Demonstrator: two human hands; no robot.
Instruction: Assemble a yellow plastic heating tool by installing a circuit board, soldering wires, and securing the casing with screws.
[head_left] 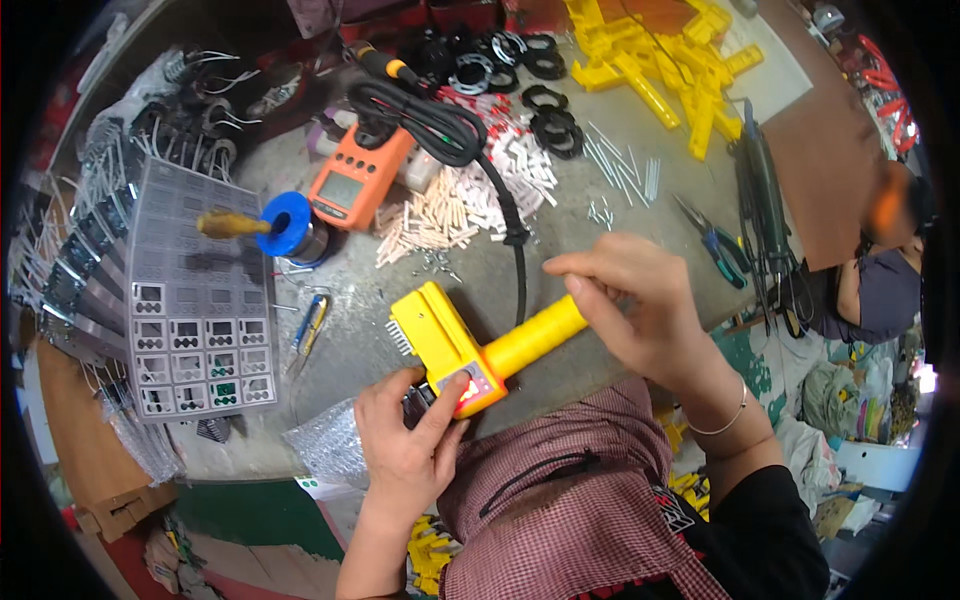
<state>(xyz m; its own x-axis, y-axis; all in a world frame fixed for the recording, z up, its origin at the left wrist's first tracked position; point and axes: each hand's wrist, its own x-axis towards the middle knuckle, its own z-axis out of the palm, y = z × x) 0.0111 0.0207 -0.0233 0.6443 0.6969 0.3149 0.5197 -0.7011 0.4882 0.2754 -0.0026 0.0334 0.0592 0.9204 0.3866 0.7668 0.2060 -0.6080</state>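
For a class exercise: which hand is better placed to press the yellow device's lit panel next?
Left hand, probably: its finger lies on the lit panel, while the right hand is at the yellow handle.

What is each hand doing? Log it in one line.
left hand: touching lit panel of yellow tool | right hand: at handle end | bench: orange meter, blue spool

We wear a red-and-white checked apron (560, 520), a black short-sleeved top (775, 530) with white print (673, 508), a thin bracelet (737, 411) by our right hand (640, 305).
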